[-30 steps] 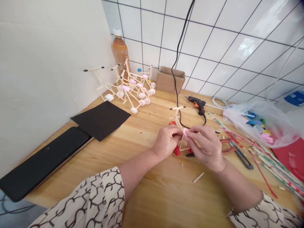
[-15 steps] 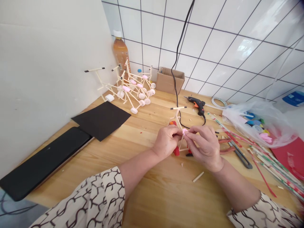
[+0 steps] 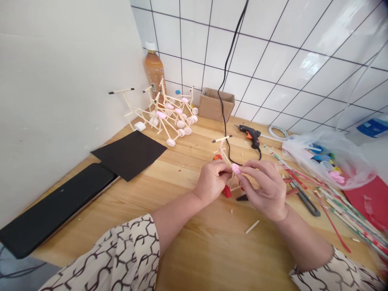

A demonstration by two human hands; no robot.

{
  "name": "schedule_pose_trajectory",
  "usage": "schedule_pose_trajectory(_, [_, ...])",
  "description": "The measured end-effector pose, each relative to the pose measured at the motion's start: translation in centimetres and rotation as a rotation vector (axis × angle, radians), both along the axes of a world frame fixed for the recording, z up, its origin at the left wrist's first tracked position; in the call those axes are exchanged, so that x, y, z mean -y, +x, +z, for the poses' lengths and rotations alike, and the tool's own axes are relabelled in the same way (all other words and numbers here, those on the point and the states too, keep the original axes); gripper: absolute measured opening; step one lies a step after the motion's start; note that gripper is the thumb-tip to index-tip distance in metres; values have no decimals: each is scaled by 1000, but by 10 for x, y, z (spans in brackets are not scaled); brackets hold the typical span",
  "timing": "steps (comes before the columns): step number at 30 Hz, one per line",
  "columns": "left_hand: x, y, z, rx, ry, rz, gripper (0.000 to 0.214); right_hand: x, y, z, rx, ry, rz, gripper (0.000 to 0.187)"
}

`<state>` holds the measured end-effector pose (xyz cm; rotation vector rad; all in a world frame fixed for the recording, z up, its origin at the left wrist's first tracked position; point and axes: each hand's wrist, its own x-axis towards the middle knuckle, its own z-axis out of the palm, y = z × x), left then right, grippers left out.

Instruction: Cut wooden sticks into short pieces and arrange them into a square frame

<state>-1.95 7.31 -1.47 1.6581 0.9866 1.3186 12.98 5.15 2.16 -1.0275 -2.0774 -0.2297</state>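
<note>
A small tricycle-like model (image 3: pixel 222 139) of thin wooden sticks stands in front of me, with black-tipped handlebars and red wheels (image 3: pixel 226 191). My left hand (image 3: pixel 212 181) is closed on its stick frame, fingers pinching near the middle. Between the thumb and fingertips of my right hand (image 3: pixel 266 188) is a pink oval piece (image 3: pixel 236 168), held against the top of the sticks. My left fingertips come close to that piece and hide part of the frame. Whether the pink piece is fastened, I cannot tell.
Several similar stick models (image 3: pixel 169 115) stand back left by a drink bottle (image 3: pixel 155 70). Behind are a cardboard box (image 3: pixel 215 105) and a glue gun (image 3: pixel 253 135). At right lie a utility knife (image 3: pixel 306 200), striped sticks and a plastic bag (image 3: pixel 303 155). A black sheet (image 3: pixel 130 153) lies left.
The model's handlebars have shifted slightly left and tilted. The pink piece shows more of its face between my fingers. Both hands stay in nearly the same place.
</note>
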Motion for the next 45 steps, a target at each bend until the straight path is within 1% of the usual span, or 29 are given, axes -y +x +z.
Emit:
schedule_pose_trajectory(3, [0,1,-1,-1,23,21,14,0,-3,3,-66,-54,-61,17])
schedule_pose_trajectory(6, [2,1,-2,-12,34,33,15,-1,-6,2,-24,-85,-109,16])
schedule_pose_trajectory(9, [3,1,-2,-28,45,26,17,-1,-9,-2,34,-82,-143,16])
schedule_pose_trajectory(13, [4,1,-1,-54,34,24,16,-2,-12,-4,41,-67,-185,10])
schedule_pose_trajectory(17, [5,2,0,-55,36,16,16,-2,-14,-5,26,-66,-191,4])
schedule_pose_trajectory(31, [5,2,0,-50,28,6,17,-2,-17,-10,-2,-98,-201,4])
schedule_pose_trajectory(33, [4,2,0,-47,17,3,16,-1,-16,-9,-2,-104,-203,7])
schedule_pose_trajectory(36, [4,1,-1,-64,4,15,17,1,-13,-8,-11,-137,-205,19])
schedule_pose_trajectory(38, [4,1,-1,-91,9,25,16,1,-11,-8,-24,-170,-203,23])
schedule_pose_trajectory(42, [5,1,0,-115,12,35,12,2,-8,-9,-57,-215,-184,20])
schedule_pose_trajectory(45, [6,1,0,-89,-36,22,13,2,-7,-9,-72,-232,-173,17])
